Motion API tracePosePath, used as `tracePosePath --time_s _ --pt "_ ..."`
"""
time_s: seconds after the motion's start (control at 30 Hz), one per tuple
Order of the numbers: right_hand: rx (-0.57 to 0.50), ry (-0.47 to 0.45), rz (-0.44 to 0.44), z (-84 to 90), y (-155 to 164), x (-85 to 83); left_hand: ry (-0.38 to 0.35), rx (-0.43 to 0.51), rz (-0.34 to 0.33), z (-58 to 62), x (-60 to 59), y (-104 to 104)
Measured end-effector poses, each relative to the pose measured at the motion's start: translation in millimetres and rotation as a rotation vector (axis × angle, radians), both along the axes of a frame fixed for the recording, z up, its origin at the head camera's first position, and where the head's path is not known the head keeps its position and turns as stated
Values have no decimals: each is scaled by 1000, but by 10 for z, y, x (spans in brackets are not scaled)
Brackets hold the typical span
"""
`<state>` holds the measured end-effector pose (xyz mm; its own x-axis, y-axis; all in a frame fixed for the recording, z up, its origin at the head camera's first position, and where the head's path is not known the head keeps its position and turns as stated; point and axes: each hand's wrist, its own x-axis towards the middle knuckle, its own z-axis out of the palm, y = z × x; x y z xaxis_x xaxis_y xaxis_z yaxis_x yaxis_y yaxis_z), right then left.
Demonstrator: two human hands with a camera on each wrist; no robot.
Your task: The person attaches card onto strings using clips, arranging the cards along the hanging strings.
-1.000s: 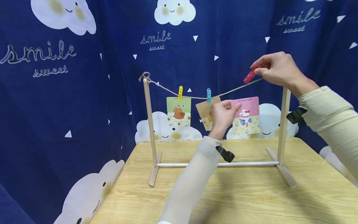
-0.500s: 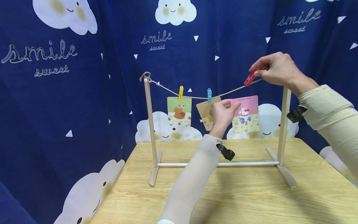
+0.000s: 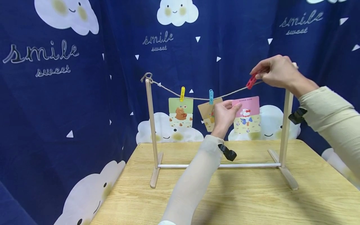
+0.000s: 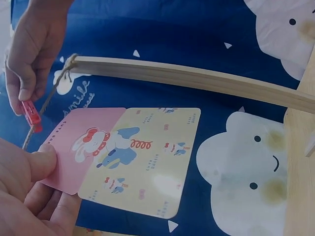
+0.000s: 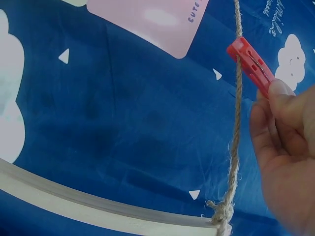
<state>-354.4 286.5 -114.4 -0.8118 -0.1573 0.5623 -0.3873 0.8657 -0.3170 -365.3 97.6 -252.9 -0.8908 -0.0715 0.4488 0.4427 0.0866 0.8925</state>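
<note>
Pinched red peg (image 3: 251, 81) at twine (image 3: 197, 97), pink-and-yellow rabbit card (image 3: 247, 115) held

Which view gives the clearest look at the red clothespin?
The right wrist view: the red clothespin fills the frame beside the string, pinched by the right hand. The head view shows it small; the left wrist view shows it half hidden under fingers.

There were three pegs (image 3: 182, 93), three cards (image 3: 180, 112), two hands (image 3: 223, 116), one string (image 3: 197, 97) and one rack (image 3: 150, 131).

Pink/yellow bunny card (image 3: 247, 115) upright below string; red peg (image 3: 251, 82) at string.
</note>
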Motion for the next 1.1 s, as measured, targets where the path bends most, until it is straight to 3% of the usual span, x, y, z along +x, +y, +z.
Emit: tracePosePath --time_s 1.1 --pt "123 -37 70 -35 -87 30 -5 87 -25 20 -31 39"
